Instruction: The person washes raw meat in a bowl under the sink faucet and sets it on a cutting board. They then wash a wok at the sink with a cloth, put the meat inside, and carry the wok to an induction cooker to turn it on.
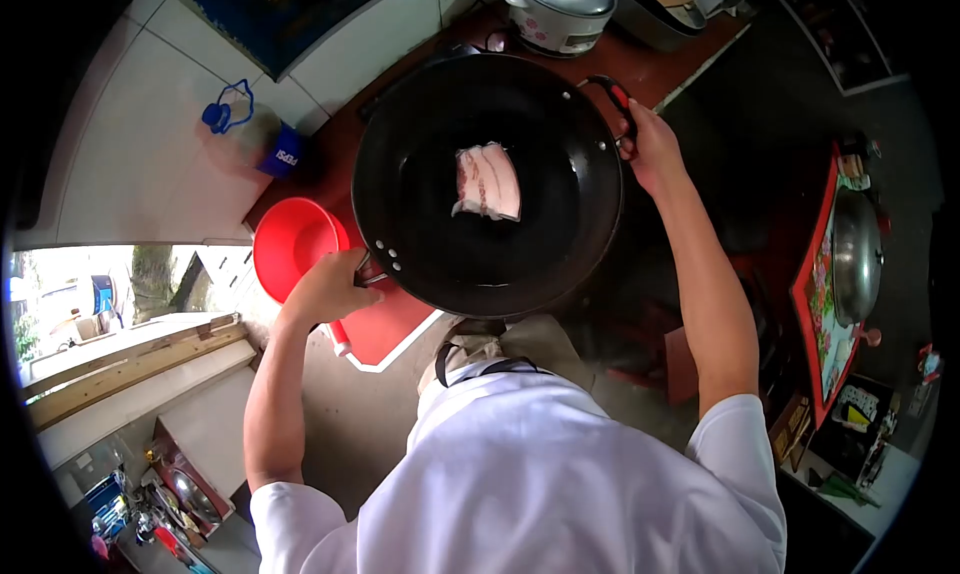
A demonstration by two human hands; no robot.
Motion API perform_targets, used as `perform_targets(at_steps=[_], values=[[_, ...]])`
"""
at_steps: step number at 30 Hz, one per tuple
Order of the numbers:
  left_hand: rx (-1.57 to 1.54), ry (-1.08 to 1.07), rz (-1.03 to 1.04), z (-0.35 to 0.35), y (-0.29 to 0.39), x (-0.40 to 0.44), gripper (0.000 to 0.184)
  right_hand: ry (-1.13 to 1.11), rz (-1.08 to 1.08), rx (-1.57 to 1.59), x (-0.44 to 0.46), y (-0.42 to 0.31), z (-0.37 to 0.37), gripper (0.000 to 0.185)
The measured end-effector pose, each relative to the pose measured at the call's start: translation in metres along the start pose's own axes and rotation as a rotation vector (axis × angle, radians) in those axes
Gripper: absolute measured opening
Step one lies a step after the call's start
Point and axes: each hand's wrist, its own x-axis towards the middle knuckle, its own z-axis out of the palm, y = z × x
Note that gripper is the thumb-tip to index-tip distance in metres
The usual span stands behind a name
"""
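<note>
A large black wok (540, 244) fills the middle of the head view, held in front of my body over the front of the counter. In its bottom lies a slab of pork belly (488, 182), pale with pink streaks, in what looks like a little liquid. My left hand (330, 286) is closed around the metal handle at the wok's lower left. On the upper right side, my right hand (652, 144) grips the other handle, which is black and red. A red plastic ladle-like basin (292, 244) sits just beyond my left hand.
On the red-brown counter (385, 324) stand a white rice cooker (560, 19) at the back and a Pepsi-labelled bottle (262, 144) by the tiled wall. To the right, a small table (815, 304) carries a lidded metal pot (858, 259). Utensils (170, 504) lie at lower left.
</note>
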Motion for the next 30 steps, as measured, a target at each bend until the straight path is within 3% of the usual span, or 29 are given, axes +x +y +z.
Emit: perform_targets(at_steps=[5, 10, 12, 28, 30], values=[[-0.134, 0.018, -0.132, -0.014, -0.001, 0.042, 0.033, -0.088, 0.075, -0.106, 0.074, -0.002, 0.023, 0.027], [-0.175, 0.118, -0.025, -0.016, -0.028, 0.090, 0.030, -0.170, 0.105, -0.167, 0.161, 0.003, 0.036, 0.028], [-0.218, 0.096, -0.114, -0.027, -0.018, 0.101, 0.031, -0.205, 0.108, -0.181, 0.182, 0.000, 0.046, 0.027], [-0.237, 0.250, -0.103, -0.011, -0.054, 0.156, 0.030, -0.351, 0.227, -0.118, 0.249, 0.002, 0.068, 0.024], [-0.175, 0.294, -0.207, -0.012, -0.042, 0.151, 0.037, -0.376, 0.175, -0.161, 0.243, -0.002, 0.062, 0.026]])
